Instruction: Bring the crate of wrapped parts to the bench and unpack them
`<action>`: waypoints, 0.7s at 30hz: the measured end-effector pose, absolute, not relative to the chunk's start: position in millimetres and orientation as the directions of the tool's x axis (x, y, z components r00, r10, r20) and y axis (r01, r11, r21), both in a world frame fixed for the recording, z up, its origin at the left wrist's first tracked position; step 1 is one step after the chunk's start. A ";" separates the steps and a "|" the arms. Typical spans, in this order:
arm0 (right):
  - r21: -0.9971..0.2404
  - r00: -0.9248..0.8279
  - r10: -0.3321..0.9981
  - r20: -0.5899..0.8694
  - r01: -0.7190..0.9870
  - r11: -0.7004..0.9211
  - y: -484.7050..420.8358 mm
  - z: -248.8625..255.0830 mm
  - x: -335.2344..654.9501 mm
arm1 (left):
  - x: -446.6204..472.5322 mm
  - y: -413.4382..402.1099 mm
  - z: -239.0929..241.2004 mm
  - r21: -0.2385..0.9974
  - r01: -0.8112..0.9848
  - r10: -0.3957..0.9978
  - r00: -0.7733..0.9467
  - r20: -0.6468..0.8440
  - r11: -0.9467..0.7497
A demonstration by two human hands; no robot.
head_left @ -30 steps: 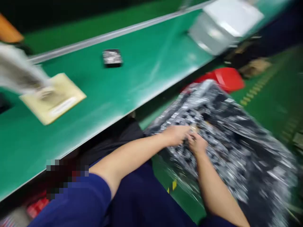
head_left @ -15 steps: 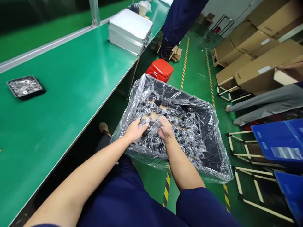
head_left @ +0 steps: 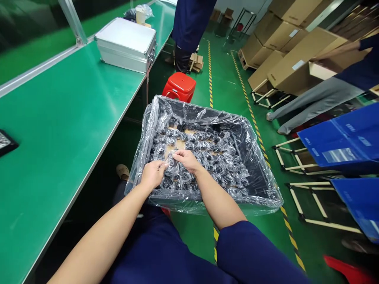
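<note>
A dark crate (head_left: pixel 257 179) lined with clear plastic film stands in front of me. Rows of small black parts in clear plastic bags (head_left: pixel 204 146) fill most of it, with tan patches showing between them. At the crate's near left, my left hand (head_left: pixel 152 174) pinches the edge of a clear plastic bag (head_left: pixel 171 163). My right hand (head_left: pixel 187 159) has its fingertips closed on the same bag from the other side. Something dark sits inside that bag; its exact kind cannot be made out.
A green workbench (head_left: pixel 68 106) runs along the left, bearing a silver case (head_left: pixel 126 43) and a black tray (head_left: pixel 6 142). Beyond the crate are a red stool (head_left: pixel 180 85) and a person in dark blue (head_left: pixel 191 27). Cardboard boxes (head_left: pixel 296 65), another person and blue panels (head_left: pixel 343 136) stand right.
My view has swung right, so bench items slid left. Both hands have come closer together over the bag, and the right hand has turned, its fingers now pointing left.
</note>
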State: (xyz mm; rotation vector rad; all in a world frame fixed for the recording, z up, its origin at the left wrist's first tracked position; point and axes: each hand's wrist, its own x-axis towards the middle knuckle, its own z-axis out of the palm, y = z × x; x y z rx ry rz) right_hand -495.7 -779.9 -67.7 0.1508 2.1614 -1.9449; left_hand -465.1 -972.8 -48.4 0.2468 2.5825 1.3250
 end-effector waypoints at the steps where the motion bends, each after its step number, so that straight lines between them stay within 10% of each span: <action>1: -0.969 -0.974 -0.065 -0.216 0.206 0.136 -780.9 -67.8 -496.1 | -465.0 -972.8 -47.9 0.817 0.053 0.235 -0.967 -0.103 0.575; 12: -0.964 -0.864 -0.429 -0.265 0.239 0.114 -772.4 -61.9 -488.8 | -466.7 -971.9 -39.7 0.783 -0.060 0.077 -0.988 -0.137 0.620; 21: -0.941 -0.942 -0.072 -0.328 0.333 -0.063 -777.7 -65.4 -498.0 | -464.0 -973.8 -38.6 0.860 -0.145 0.106 -0.969 -0.224 0.490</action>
